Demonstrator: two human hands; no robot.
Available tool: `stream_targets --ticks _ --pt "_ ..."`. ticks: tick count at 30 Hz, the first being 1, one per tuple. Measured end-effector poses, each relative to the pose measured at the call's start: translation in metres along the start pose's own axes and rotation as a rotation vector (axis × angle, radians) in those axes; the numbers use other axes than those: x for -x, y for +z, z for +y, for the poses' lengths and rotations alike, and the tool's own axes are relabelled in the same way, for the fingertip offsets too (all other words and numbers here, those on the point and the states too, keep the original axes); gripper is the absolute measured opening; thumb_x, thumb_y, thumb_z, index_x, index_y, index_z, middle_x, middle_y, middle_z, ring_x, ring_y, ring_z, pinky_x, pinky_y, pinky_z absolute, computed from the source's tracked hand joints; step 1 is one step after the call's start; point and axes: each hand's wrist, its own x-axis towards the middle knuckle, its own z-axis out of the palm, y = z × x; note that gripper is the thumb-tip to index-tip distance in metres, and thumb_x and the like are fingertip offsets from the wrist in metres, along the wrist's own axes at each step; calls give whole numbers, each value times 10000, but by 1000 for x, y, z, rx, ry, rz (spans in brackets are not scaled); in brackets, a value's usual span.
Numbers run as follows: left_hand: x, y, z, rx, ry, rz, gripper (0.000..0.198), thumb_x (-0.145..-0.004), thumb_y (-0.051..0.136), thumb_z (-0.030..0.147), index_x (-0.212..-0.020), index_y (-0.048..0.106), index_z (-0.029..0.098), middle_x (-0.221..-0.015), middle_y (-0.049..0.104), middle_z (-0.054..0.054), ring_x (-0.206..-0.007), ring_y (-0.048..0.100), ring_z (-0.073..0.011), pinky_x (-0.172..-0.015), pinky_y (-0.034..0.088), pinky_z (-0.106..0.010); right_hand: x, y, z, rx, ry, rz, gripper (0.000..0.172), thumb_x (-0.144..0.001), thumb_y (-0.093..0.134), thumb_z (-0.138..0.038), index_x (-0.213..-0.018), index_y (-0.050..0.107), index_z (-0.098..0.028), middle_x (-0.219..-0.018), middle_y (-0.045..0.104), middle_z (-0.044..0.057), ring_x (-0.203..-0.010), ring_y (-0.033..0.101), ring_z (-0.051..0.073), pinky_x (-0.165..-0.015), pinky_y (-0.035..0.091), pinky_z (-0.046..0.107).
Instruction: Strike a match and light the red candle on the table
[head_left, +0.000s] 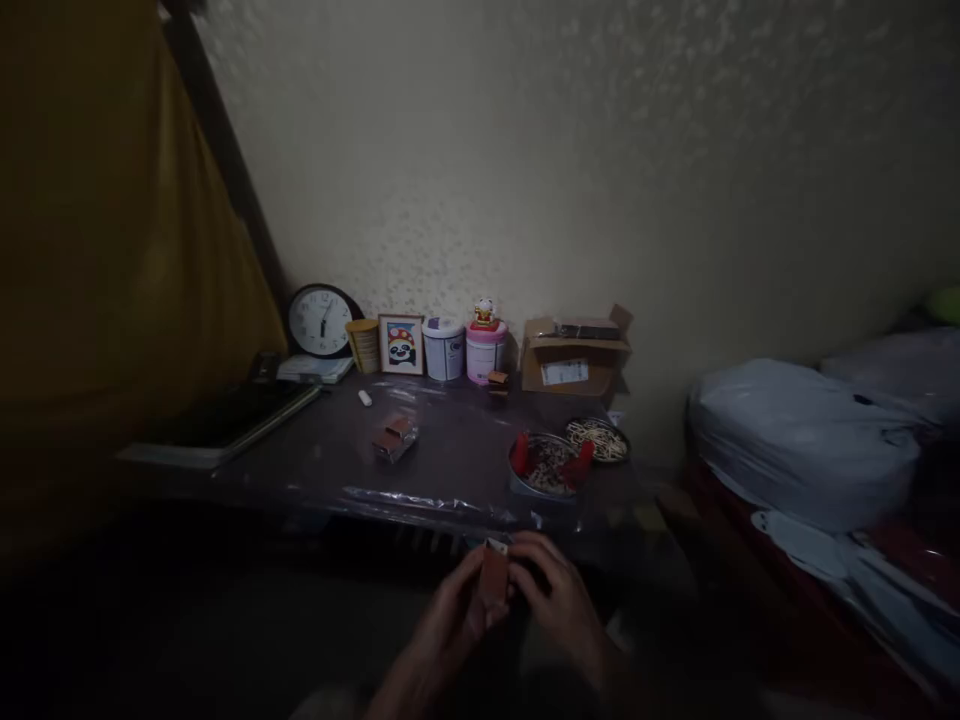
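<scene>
In front of the table's near edge, I hold a small reddish-brown matchbox (494, 574) upright, its pale top end facing up. My left hand (459, 598) is closed around its left side and base. From the right, the fingers of my right hand (553, 590) are bent against the box near its top. Beyond my hands, a round tin (544, 493) with dark-and-pale small bits and two red pieces stands on the table. Behind it, a round dish (626, 452) contains many thin pale sticks. Clear-wrapped reddish-brown boxes (395, 436) lie left of centre.
Along the wall stand a clock (320, 320), a yellow cup (364, 347), a framed panda picture (401, 345), a white canister (444, 350), a pink canister (486, 355) with a figurine, and a cardboard box (576, 365). Plastic covers the table (465, 440). Pale bags (802, 440) lie right.
</scene>
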Motion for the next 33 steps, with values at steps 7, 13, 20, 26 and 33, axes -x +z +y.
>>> stream_targets --ticks 7,13,20,26,33 --pt "-3 1 -3 -56 -76 69 271 -773 518 248 -1013 581 139 -719 683 -43 -487 580 -98 -436 407 -179 -3 -2 7 -19 11 -69 154 -858 486 -180 -831 634 -212 -896 617 13 -870 585 138 -795 442 238" --pt "-3 -4 -4 -60 -196 127 191 -751 464 247 -829 585 119 -570 625 -14 -376 518 -82 -396 373 -177 0 2 9 13 29 -131 166 -854 492 -179 -863 654 -213 -874 632 10 -825 598 132 -768 447 237" --pt "-6 -6 -8 -156 -180 190 208 -725 484 241 -861 592 127 -526 603 6 -367 510 -82 -383 354 -166 0 1 8 41 69 -207 212 -834 487 -160 -903 673 -234 -940 654 9 -865 610 143 -793 451 248" --pt "-9 -8 -14 -285 -177 228 267 -741 441 240 -894 616 108 -512 598 -3 -327 470 -76 -335 314 -161 3 -5 8 177 58 -333 210 -814 497 -159 -865 681 -248 -866 627 -9 -787 599 122 -711 433 213" --pt "-10 -8 -18 -325 -205 183 248 -722 486 242 -865 631 101 -483 598 -8 -318 457 -78 -320 285 -161 6 -4 15 313 54 -379 164 -809 503 -158 -729 633 -219 -790 601 -28 -705 572 102 -631 373 200"
